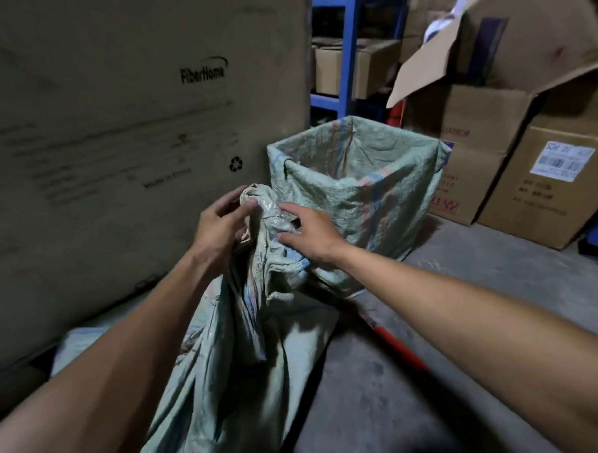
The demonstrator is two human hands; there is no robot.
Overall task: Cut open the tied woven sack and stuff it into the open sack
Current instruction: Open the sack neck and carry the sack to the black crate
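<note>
A crumpled pale green woven sack [251, 344] hangs limp in front of me, its gathered top bunched up at chest height. My left hand [222, 226] grips that gathered top from the left side. On the bunched top lies my right hand [311, 233], fingers spread, resting from the right and holding nothing. Just behind stands the open woven sack [388, 192], upright on the floor, its square mouth wide and its inside dark. A red-handled object [398, 350] lies on the floor to the right of the limp sack; its working end is hidden under the sack.
A tall cardboard carton [122, 150] fills the left side, close to my left arm. Stacked cartons [546, 182] stand to the right behind the open sack, one with a raised flap. Blue shelving [346, 50] with boxes is at the back. Grey concrete floor [455, 387] spreads at lower right.
</note>
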